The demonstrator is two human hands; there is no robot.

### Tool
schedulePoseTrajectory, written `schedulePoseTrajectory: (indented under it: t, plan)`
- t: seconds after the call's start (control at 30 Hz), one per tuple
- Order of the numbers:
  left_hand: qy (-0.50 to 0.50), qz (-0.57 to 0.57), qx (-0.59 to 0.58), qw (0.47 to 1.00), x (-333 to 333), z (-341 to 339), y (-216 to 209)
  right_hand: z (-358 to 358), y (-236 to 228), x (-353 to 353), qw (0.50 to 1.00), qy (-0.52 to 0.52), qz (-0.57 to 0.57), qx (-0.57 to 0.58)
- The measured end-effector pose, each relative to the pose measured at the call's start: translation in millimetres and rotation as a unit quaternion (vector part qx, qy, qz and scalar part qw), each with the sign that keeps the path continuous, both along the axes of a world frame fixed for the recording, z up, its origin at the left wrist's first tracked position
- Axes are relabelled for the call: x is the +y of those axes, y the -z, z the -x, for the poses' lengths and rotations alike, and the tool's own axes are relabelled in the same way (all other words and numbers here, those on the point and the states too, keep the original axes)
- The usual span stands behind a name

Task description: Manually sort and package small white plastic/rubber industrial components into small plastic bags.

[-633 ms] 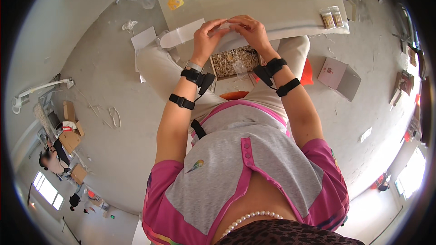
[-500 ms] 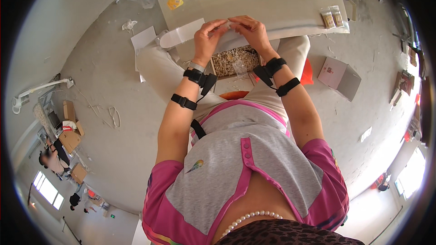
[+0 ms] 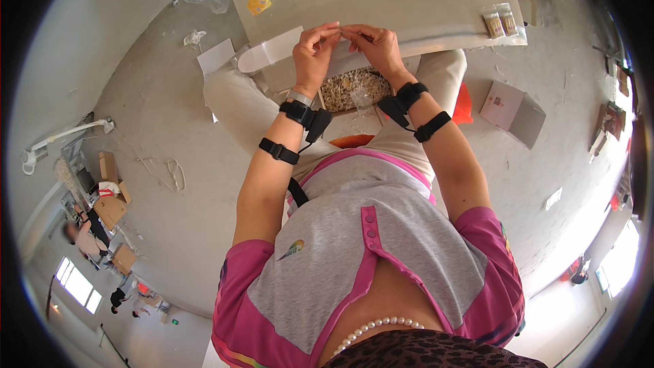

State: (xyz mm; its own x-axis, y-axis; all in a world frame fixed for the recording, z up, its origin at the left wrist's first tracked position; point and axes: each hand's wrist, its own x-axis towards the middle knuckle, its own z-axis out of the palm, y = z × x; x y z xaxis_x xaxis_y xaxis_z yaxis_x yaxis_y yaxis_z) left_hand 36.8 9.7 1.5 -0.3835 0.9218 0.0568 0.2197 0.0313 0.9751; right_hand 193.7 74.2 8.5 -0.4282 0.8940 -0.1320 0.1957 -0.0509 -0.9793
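Left hand (image 3: 312,58) and right hand (image 3: 379,50) are at the near edge of the tabletop (image 3: 402,3), fingers narrowed, fingertips close together. Whether anything is held between them cannot be told. White strip (image 3: 266,53) lies at the near left corner, just beside the left hand; contact unconfirmed. Yellow packet (image 3: 259,1): near the left edge. Two small bags (image 3: 501,22): side by side, near right corner. Shredded filler (image 3: 340,94): below the near edge.
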Motion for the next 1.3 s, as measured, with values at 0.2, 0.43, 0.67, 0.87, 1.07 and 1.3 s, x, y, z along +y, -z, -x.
schedulePoseTrajectory:
  t: [0.2,0.43,0.67,0.87,1.07,1.3]
  plan:
    - [-0.035,-0.023,0.088,0.995,-1,-9,-6,5,-3,-5,0.999,0.012,-0.029,-0.016]
    - [-0.005,0.041,0.067,0.997,-3,0,-10,-3,5,4,0.999,-0.029,0.015,0.033]
    - [0.019,0.026,0.051,0.998,1,5,-13,-7,0,10,0.997,-0.059,0.019,0.049]
    - [0.024,-0.011,0.109,0.994,4,5,-15,-8,8,8,0.997,-0.042,-0.031,0.049]
    - [0.024,-0.054,0.145,0.988,5,3,-16,-7,6,7,0.996,-0.046,-0.08,0.013]
    - [0.022,0.044,0.033,0.998,1,9,-5,-10,-1,13,0.997,-0.062,-0.033,0.008]
